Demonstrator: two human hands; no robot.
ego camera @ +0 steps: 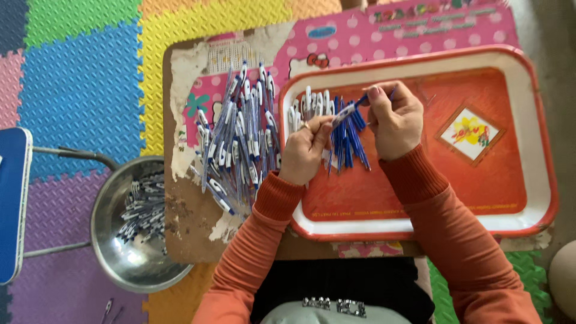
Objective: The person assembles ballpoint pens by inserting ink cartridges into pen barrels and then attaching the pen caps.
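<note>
Over the left part of a red tray (420, 207), my left hand (305, 150) and my right hand (394, 122) each grip one end of a single pen (347, 111) with a clear barrel and blue parts. Under my hands, on the tray, lies a small heap of blue pen refills (348, 144) and several white pen caps (312, 103). Left of the tray, a pile of assembled clear and blue pens (240, 138) rests on the low table (192, 222). Orange sleeves cover both my arms.
A steel bowl (129, 258) holding several small pen parts stands on the floor left of the table. Coloured foam mats (84, 78) cover the floor. A blue stool (12, 204) with metal legs is at the far left edge.
</note>
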